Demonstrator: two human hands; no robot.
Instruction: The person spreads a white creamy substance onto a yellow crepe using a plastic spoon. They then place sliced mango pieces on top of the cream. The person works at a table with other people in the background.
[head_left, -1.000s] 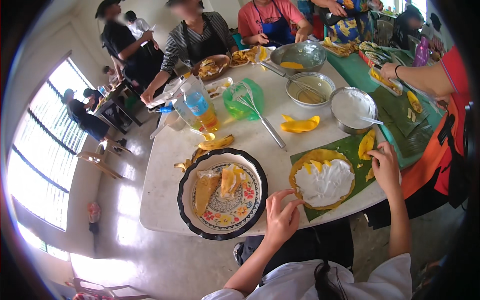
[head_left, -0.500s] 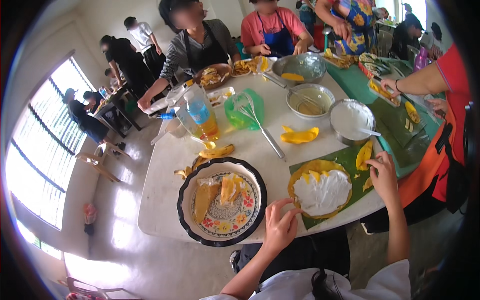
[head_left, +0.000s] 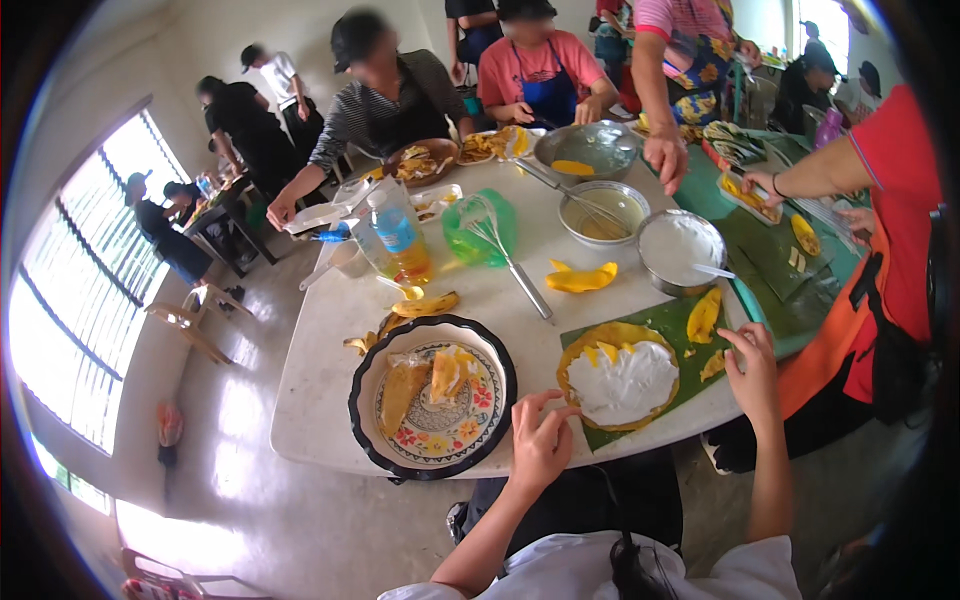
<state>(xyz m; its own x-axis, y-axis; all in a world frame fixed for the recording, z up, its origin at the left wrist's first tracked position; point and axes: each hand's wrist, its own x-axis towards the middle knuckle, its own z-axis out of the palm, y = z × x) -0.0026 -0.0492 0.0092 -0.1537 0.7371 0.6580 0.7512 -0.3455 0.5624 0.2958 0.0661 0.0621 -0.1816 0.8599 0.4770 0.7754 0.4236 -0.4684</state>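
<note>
A round yellow crepe (head_left: 571,378) lies on a green banana leaf (head_left: 655,330) at the table's front right. White cream (head_left: 630,385) covers most of it, and small mango pieces (head_left: 608,352) line its far left part. My left hand (head_left: 541,445) is by the crepe's left edge, fingers bent and apart, holding nothing. Beside the leaf's right edge, my right hand (head_left: 752,375) has thumb and forefinger apart with nothing visible between them. Closest to it are a mango slice (head_left: 704,315) and a smaller mango scrap (head_left: 713,365) on the leaf.
Left of the leaf stands a dark-rimmed dish (head_left: 360,420) with filled crepes. Behind are a whisk (head_left: 525,285), mango peel (head_left: 582,278), a cream bowl (head_left: 683,250), a batter bowl (head_left: 603,212), and bottles (head_left: 395,235). A co-worker's hand (head_left: 665,160) hangs over the far side.
My right hand has drawn slightly back from the mango slice, its fingers spreading. A co-worker's arm now reaches down near the bowls. The whole view has shifted a little.
</note>
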